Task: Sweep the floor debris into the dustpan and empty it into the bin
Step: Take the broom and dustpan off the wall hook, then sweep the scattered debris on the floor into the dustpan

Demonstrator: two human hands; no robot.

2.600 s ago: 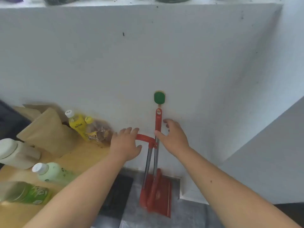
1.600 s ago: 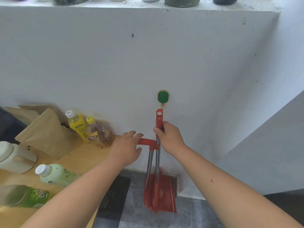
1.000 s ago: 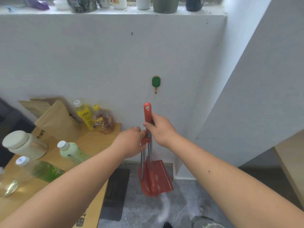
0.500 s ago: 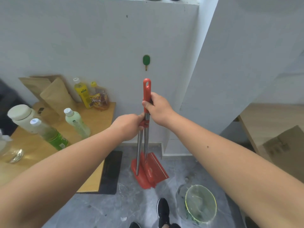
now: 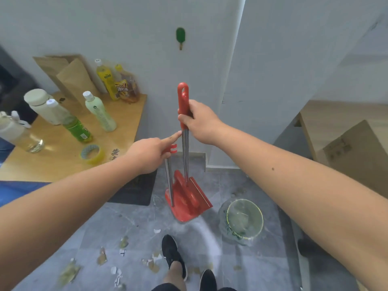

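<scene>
Glossy red plastic dustpan, metal shafts.

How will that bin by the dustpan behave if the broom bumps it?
The bin looks thin, clear and nearly empty, so probably light. Standing on smooth grey floor, it would likely slide or tip from a nudge by the dustpan.

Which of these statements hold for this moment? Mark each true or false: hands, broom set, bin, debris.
1. The right hand grips the red broom handle. True.
2. The left hand rests on the wooden table. False: it holds the dustpan handle.
3. The bin stands on the floor right of the dustpan. True.
4. The debris is already in the dustpan. False: scraps lie on the floor.
</scene>
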